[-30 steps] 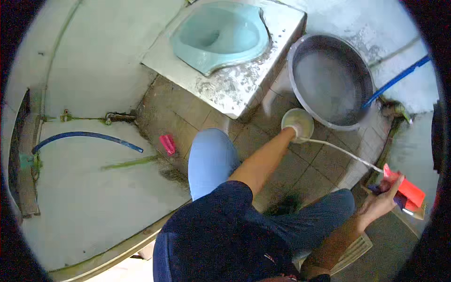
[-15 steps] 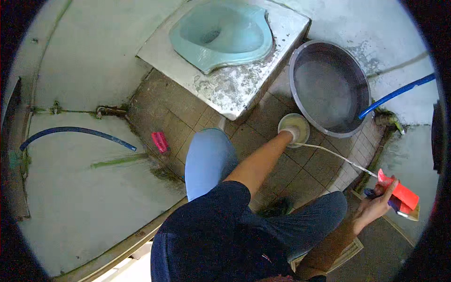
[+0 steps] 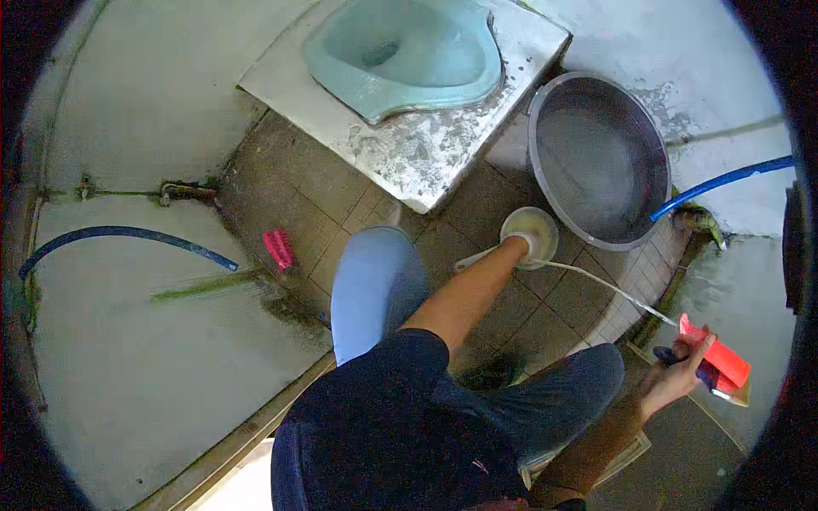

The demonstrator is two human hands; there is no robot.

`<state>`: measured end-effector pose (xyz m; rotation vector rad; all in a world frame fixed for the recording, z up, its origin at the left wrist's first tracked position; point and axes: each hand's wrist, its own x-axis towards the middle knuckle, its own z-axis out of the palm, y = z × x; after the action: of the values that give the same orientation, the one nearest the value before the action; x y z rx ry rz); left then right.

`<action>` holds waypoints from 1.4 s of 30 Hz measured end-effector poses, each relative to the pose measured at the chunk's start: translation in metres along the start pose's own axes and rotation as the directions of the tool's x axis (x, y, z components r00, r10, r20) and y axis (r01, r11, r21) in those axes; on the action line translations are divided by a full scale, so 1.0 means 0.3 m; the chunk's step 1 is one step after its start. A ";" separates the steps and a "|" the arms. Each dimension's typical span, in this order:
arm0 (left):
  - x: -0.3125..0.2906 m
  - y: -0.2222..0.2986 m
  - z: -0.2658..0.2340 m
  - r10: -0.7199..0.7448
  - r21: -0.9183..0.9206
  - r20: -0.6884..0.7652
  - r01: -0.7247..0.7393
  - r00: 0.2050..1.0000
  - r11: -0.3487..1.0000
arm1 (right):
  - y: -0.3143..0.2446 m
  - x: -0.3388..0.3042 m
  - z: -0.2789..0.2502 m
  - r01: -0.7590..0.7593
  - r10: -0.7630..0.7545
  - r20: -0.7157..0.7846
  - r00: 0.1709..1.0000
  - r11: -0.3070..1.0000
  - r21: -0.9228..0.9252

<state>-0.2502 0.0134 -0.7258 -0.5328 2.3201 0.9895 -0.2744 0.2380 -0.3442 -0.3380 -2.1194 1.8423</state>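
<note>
My left arm reaches down to a pale round dipper (image 3: pixel 545 223) on the floor, its handle sticking out behind my wrist. My left hand (image 3: pixel 521 247) is at the dipper's near rim, fingers hidden. Out to the right, my right hand (image 3: pixel 673 379) is closed around a bright red container (image 3: pixel 726 359), tilted toward the dipper. The same hand holds what looks like a paintbrush (image 3: pixel 709 375), with a dark blue handle and a tan end. A thin whitish line, apparently a stream of liquid (image 3: pixel 609 285), runs from the red container to the dipper.
A large grey basin (image 3: pixel 588 230) stands beyond the dipper, a blue hose (image 3: pixel 724 186) ending over its rim. A turquoise squat toilet (image 3: pixel 388 98) sits on a raised slab (image 3: pixel 409 175). At left are a pink brush (image 3: pixel 279 249) and another blue hose (image 3: pixel 128 232) by the wall.
The view has shifted slightly. The dipper's handle now shows behind my left wrist. The whitish line still joins the red container and the dipper.
</note>
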 end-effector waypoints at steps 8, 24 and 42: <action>-0.022 -0.019 0.002 -0.006 -0.030 0.012 0.007 1.000 1.000 | -0.023 -0.031 0.019 0.027 -0.027 -0.074 0.997 1.000 0.005; -0.036 -0.007 0.013 0.033 0.072 0.030 -0.035 0.999 0.997 | -0.014 -0.020 -0.023 0.101 -0.101 -0.003 0.995 0.994 -0.031; -0.048 -0.033 0.024 0.015 0.008 0.025 -0.015 1.000 1.000 | -0.024 0.000 -0.070 0.009 -0.016 -0.083 0.996 0.996 -0.087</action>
<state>-0.2313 0.0142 -0.7262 -0.4975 2.3080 0.9879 -0.2660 0.2563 -0.3344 -0.4141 -2.1436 1.7026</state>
